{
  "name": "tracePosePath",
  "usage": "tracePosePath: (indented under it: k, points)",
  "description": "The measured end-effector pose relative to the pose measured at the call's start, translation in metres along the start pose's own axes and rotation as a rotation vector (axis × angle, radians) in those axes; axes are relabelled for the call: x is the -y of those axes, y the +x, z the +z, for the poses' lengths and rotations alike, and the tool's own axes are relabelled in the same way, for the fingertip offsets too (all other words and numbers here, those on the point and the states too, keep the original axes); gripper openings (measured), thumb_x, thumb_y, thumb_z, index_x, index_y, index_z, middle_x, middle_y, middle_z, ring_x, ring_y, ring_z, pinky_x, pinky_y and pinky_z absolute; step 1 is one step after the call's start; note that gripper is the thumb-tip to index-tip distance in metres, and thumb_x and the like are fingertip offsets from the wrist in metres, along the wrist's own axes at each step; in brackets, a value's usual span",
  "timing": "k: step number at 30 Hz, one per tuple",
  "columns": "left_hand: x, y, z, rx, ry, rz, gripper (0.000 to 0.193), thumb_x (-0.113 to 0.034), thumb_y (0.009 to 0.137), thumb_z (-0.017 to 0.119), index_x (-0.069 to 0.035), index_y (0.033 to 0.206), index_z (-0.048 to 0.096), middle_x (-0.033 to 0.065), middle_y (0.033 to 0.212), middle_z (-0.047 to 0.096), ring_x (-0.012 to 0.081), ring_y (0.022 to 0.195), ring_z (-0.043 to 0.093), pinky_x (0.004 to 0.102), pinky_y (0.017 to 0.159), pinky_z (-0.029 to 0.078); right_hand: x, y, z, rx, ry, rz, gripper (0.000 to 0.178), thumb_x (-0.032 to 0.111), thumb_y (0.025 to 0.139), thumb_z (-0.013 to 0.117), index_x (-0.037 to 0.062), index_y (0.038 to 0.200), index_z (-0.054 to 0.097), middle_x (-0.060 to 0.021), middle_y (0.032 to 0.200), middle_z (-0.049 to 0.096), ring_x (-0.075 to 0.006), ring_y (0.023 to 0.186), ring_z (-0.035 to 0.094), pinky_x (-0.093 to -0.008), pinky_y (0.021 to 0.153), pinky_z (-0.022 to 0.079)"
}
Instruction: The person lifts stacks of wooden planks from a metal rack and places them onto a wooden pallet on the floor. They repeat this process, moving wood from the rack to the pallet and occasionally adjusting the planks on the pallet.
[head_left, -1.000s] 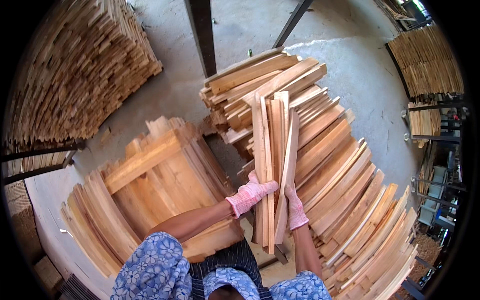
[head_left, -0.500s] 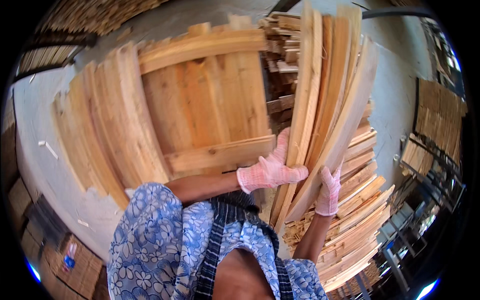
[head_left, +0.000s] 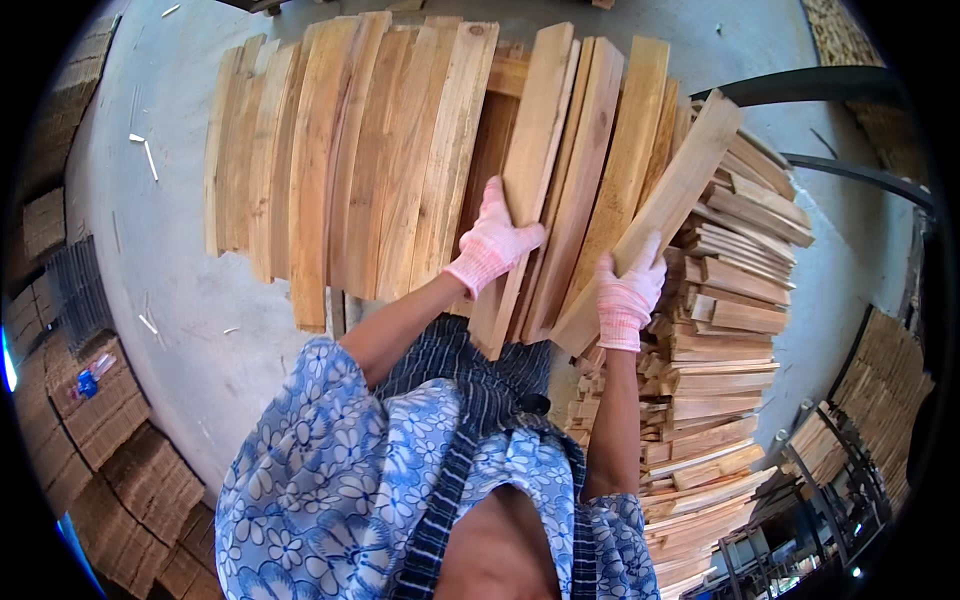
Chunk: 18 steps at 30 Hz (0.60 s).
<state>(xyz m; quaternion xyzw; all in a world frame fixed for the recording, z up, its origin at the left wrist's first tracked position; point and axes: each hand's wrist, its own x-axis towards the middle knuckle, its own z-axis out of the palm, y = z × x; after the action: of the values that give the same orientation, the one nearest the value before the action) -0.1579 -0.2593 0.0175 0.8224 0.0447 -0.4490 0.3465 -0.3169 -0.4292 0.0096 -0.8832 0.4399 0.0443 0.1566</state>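
Observation:
In a pink-and-white knit glove, my left hand point(head_left: 497, 240) grips the left edge of a loose set of wooden boards, its thumb stretched along the leftmost board point(head_left: 530, 160). My right hand point(head_left: 630, 295), gloved alike, is closed round the lower part of a pale board point(head_left: 675, 190) at the set's right side, which tilts outward to the right. Between the hands, several more boards point(head_left: 590, 150) stand fanned apart. Just left of them lies a row of boards point(head_left: 400, 170) side by side, with a darker wooden surface point(head_left: 488, 150) showing in the gap.
To my right rises a long stack of cut boards point(head_left: 725, 350), its ends uneven. A curved black bar point(head_left: 810, 86) juts out behind it. Brown bundled stacks point(head_left: 110, 420) stand at the left edge. White scraps point(head_left: 150, 160) litter the grey floor.
The boards in my hands have moved from beside the right stack to the left, over the wooden panel, and spread apart. More boards now cover that panel. My view has turned.

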Motion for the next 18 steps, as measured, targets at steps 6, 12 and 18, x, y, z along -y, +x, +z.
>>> tracePosePath:
  k: [6, 12, 18]
  points:
    - [0.031, 0.024, 0.067, -0.289, 0.737, 0.262, 0.098, -0.035, 0.087, 0.072, -0.004, 0.161, 0.015, 0.0347, 0.156, 0.033, 0.0535, 0.145, 0.035, 0.0598, 0.111, 0.042, -0.014, 0.021, 0.013, 0.091, 0.002, 0.129, 0.106, 0.044, 0.078, 0.081, 0.015, 0.162, 0.024, -0.0307, 0.143, 0.047, -0.0476, 0.132, 0.046, -0.0566, 0.109, 0.041]
    - [0.063, 0.051, 0.069, -0.652, 0.944, 0.716, 0.076, -0.036, 0.079, 0.072, -0.003, 0.143, 0.047, 0.0266, 0.157, 0.036, 0.0515, 0.148, 0.029, 0.0693, 0.117, 0.024, -0.02, 0.0, -0.015, -0.078, 0.138, 0.011, 0.097, 0.029, 0.074, 0.083, 0.0146, 0.158, 0.036, -0.0302, 0.14, 0.047, -0.048, 0.129, 0.047, -0.0573, 0.11, 0.04]
    - [0.019, 0.031, 0.048, -0.526, 0.833, 0.54, 0.07, -0.037, 0.083, 0.07, -0.004, 0.141, 0.05, 0.0278, 0.155, 0.036, 0.0506, 0.144, 0.035, 0.0649, 0.118, 0.027, 0.005, -0.01, 0.01, -0.134, -0.16, -0.13, 0.082, 0.034, 0.082, 0.076, 0.0112, 0.153, 0.041, -0.0299, 0.137, 0.048, -0.047, 0.12, 0.052, -0.0571, 0.098, 0.046]
